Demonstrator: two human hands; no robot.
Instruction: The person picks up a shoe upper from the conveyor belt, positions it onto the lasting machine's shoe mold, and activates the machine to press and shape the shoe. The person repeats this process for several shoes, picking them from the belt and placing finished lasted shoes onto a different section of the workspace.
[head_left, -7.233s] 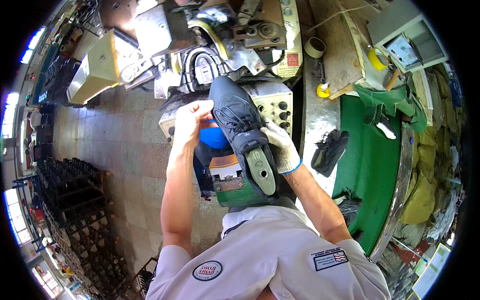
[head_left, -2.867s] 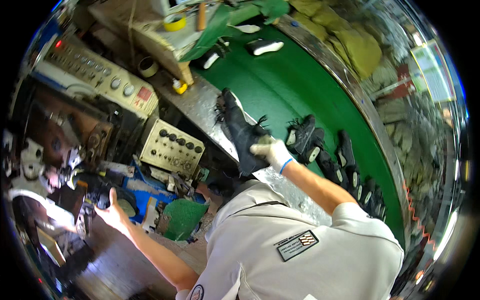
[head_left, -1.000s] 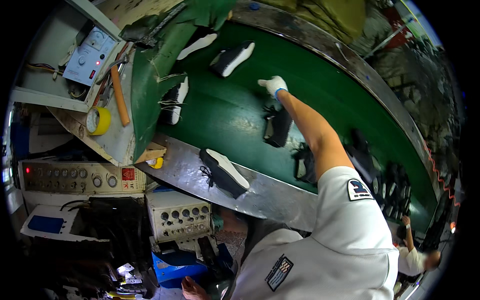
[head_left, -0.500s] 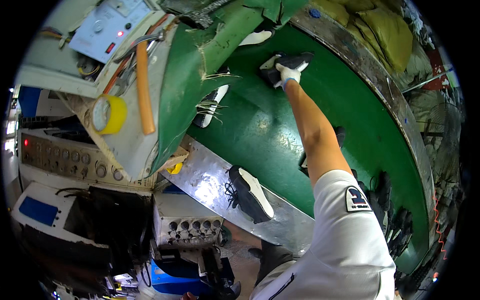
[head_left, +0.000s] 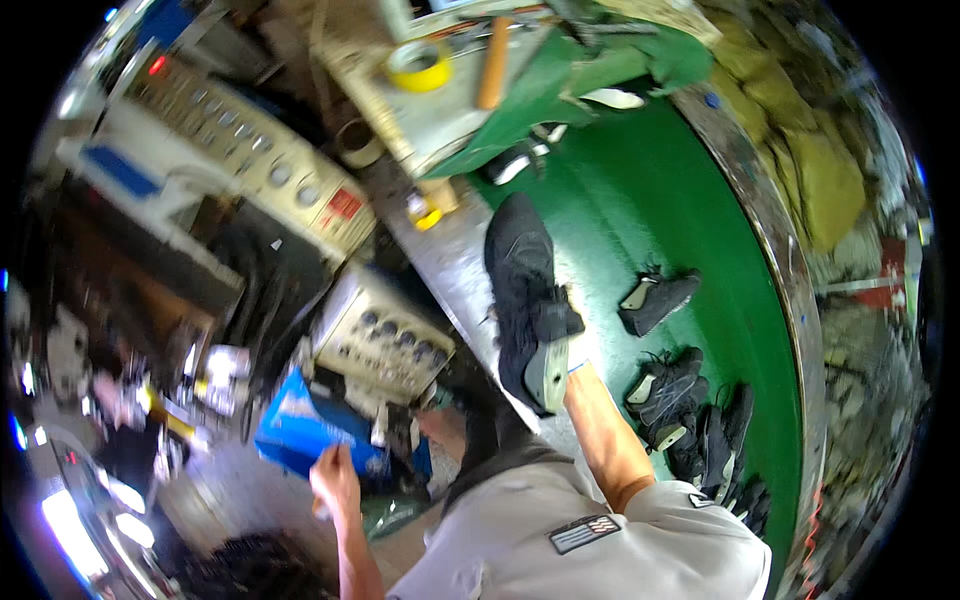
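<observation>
My right hand (head_left: 580, 350), in a white glove, is closed on a black shoe (head_left: 522, 262) above the metal ledge. Black shoe parts and a pale strip with holes overlap there, so I cannot tell whether it is one shoe or two. Most of the fingers are hidden behind them. My left hand (head_left: 336, 482) is low on the left, beside a blue box-like thing (head_left: 300, 425). Its fingers are curled and a little blurred; what they hold, if anything, is too small to make out.
On the green belt (head_left: 620, 200) lie a single black shoe (head_left: 660, 302) and a cluster of several more (head_left: 685, 400). A bench with yellow tape (head_left: 420, 66) and an orange-handled hammer (head_left: 492, 65) stands beyond. Control boxes (head_left: 385, 335) are left of the ledge.
My right hand has come back from the far belt to the ledge with a shoe. My left hand has come into view at lower left. The whole view has turned.
</observation>
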